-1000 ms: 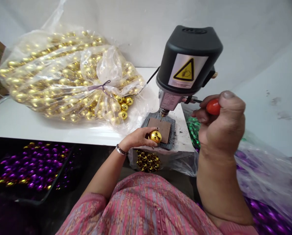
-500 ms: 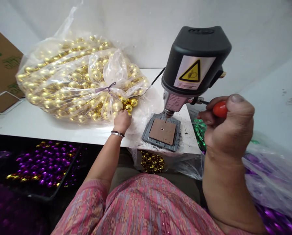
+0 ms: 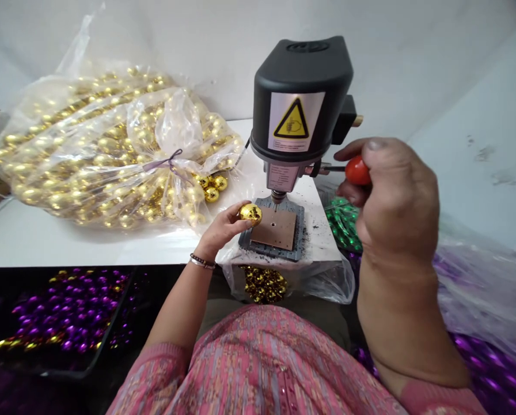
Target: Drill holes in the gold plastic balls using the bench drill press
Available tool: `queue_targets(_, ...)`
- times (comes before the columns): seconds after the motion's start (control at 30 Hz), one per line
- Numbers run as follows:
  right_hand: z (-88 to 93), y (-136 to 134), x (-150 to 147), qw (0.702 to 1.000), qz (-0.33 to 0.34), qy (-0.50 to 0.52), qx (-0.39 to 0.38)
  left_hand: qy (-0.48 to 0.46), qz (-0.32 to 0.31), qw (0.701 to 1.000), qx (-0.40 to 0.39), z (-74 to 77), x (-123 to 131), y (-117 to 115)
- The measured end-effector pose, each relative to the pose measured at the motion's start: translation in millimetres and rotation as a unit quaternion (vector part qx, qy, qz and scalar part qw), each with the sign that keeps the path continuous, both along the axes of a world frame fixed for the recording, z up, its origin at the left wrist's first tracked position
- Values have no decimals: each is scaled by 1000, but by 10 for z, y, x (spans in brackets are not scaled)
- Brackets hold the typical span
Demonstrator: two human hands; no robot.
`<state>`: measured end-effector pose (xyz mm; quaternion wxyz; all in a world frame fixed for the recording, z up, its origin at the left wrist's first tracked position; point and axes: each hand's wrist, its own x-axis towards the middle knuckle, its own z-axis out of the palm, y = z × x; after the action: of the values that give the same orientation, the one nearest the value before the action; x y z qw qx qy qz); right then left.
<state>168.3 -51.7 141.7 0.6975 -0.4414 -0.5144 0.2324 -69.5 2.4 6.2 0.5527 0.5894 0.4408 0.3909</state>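
Observation:
Between the fingers of my left hand (image 3: 220,229) is a shiny gold ball (image 3: 250,214), held over the left edge of a small brown board (image 3: 275,228). The board has a hole in its middle and lies on the grey base of a small bench drill press (image 3: 301,98). Above the board hangs the drill bit (image 3: 276,206), apart from the ball. My right hand (image 3: 398,190) is closed around the red knob (image 3: 357,171) of the drill press lever, to the right of the black motor housing.
A clear plastic bag (image 3: 102,144) of gold balls fills the table's left, with several loose at its mouth. Another bag of gold balls (image 3: 265,283) hangs below the front edge. Purple balls (image 3: 74,311) sit in a dark bin lower left; green ones (image 3: 343,222) lie at right.
My left hand has moved right from the bag's mouth to the board, bringing a gold ball with it. My right hand stays on the red knob. The view has shifted.

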Motion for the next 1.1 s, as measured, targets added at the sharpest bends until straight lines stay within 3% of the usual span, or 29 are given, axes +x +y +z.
queue_targets(0.17,166,206,129,990,-82,-117,6,-146,-14,982,-118,-70,175,-103)
queue_targets(0.37,303,539,202,989,-112,-84,-45,-182,9,970,-158,-86,240,-131)
queue_targets(0.57,330,738,204,992,-96,-25,-75,-57,34,995,-71,-38,258,-102)
queue_targets(0.63,346,750,207,993,-88,-14,-77,-38,17,996,-79,-41,259,-103)
queue_targets(0.77,399,697,198,990,-117,-57,-59,-87,9,987,-133,-68,254,-118)
queue_targets(0.87,418,634,145,989,-116,-74,-60,-74,7,989,-127,-63,256,-111)
queue_targets(1.0,366,610,71,993,-97,-59,-20,59,-3,997,-50,-36,283,-42)
queue_targets(1.1,308,635,67,993,-85,-73,28,170,8,985,25,-40,331,24)
